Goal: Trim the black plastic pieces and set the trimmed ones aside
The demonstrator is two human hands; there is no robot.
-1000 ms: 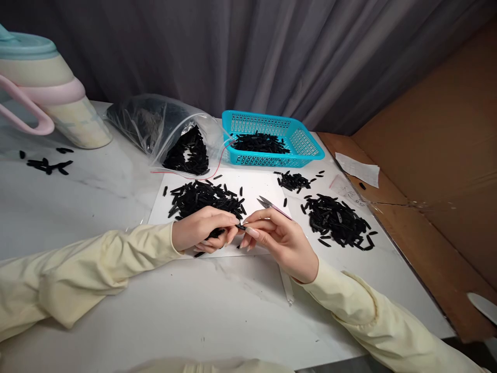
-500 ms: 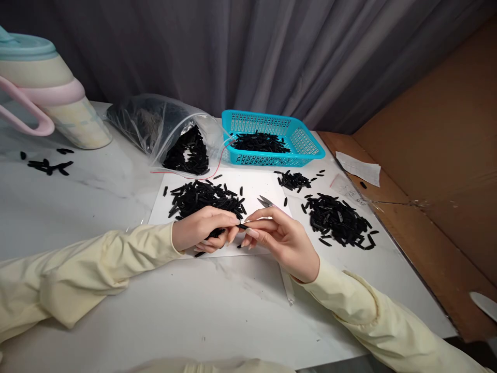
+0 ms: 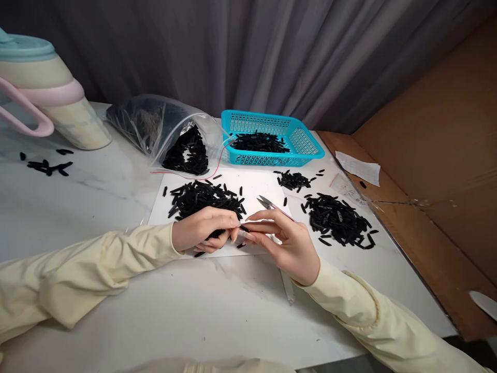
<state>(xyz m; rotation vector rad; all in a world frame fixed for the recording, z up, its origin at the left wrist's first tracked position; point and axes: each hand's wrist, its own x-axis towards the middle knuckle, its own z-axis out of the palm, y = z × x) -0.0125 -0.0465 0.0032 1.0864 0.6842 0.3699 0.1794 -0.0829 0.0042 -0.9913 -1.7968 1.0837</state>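
Facing a dark grey curtain [image 3: 194, 52] draped across the back, working over a white marbled counter [image 3: 186, 311] flecked with dark specks near the front edge, and having a brown cardboard wall [image 3: 438, 119] along the right. Leaning in above a white sheet of paper [image 3: 256, 181] lying flat. Seeing beyond it a see-through zip bag [image 3: 169, 119], gaping and part-filled with black pieces, lapping against the left end of a blue basket [image 3: 274, 160] with more pieces inside. Also seeing a tumbler [image 3: 58, 98] with a pink handle at far left, and a loose slip [image 3: 357, 168] at the right edge. Partly covering the main pile [image 3: 202, 197] with the left hand [image 3: 205, 229], and blocking the handles of small scissors [image 3: 266, 202] with the right hand [image 3: 287, 241], near the right-hand pile [image 3: 337, 220]. Clamping the left fingers on one slim black piece [image 3: 244, 228] between both hands above the paper; bringing right thumb and forefinger about its other end, without being able to tell if touching.
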